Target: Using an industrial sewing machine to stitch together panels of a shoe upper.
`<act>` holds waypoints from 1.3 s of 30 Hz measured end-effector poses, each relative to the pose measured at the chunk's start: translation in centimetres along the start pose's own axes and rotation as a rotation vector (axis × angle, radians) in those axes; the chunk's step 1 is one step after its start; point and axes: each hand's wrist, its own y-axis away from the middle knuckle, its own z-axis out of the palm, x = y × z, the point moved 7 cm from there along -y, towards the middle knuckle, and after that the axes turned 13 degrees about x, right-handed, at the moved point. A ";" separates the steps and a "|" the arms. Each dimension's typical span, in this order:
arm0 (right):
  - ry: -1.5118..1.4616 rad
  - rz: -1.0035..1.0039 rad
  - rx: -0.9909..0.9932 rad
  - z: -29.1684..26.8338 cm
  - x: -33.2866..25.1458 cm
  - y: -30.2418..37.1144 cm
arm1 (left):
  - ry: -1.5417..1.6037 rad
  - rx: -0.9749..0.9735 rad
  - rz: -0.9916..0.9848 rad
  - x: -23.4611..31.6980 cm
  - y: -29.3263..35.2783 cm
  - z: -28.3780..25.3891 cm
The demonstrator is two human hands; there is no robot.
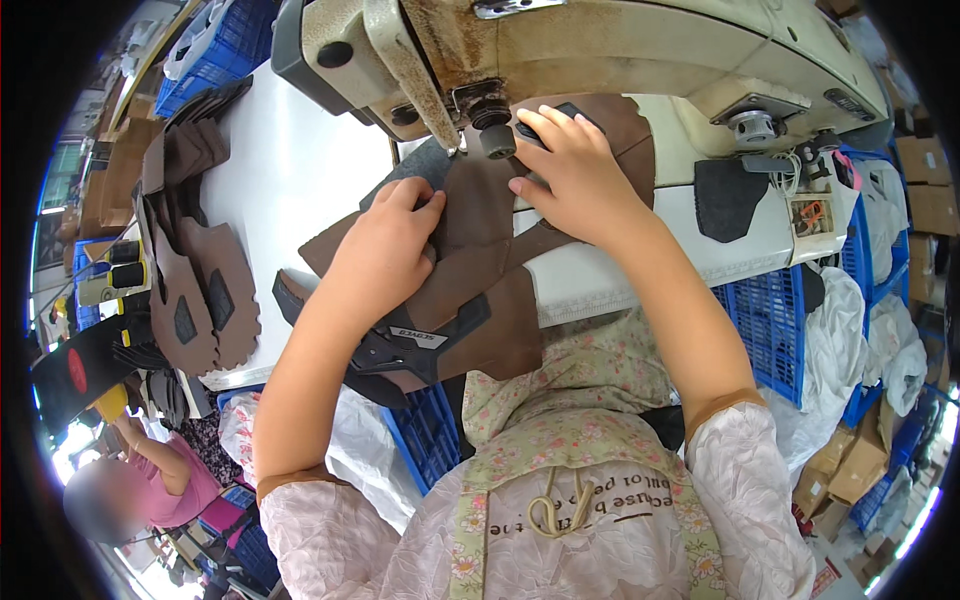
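Observation:
Brown sheet pieces (475, 205), looking like leather shoe-upper parts, lie joined under the head of a beige, rust-marked industrial sewing machine (590, 45). My left hand (385, 245) has its fingers curled over the brown work, left of the needle area, beside a dark grey patch (420, 165). Its thumb and fingertips press together at the brown edge. My right hand (578, 178) rests on the work to the right of the needle, fingers stretched out and thumb apart. Nearer my lap, the work carries a black moulded trim (425, 345) and hangs over the table edge.
Stacked brown cut pieces (205, 290) lie on the white table (290, 170) at the left. A dark grey piece (728, 200) sits at the right, near a small tray (812, 215). Blue crates (765, 320) stand below. Another person (165, 480) works at lower left.

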 end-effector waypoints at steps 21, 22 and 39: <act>0.213 -0.010 0.012 0.7 1.3 -2.1 | -0.276 0.069 -0.194 2.3 -1.9 3.1; 0.142 -0.013 -0.017 0.1 -0.3 -2.2 | -0.275 0.068 -0.199 2.0 -1.9 2.8; -0.062 -0.018 -0.094 -4.0 -5.6 4.0 | -0.137 0.067 -0.084 2.3 0.4 1.8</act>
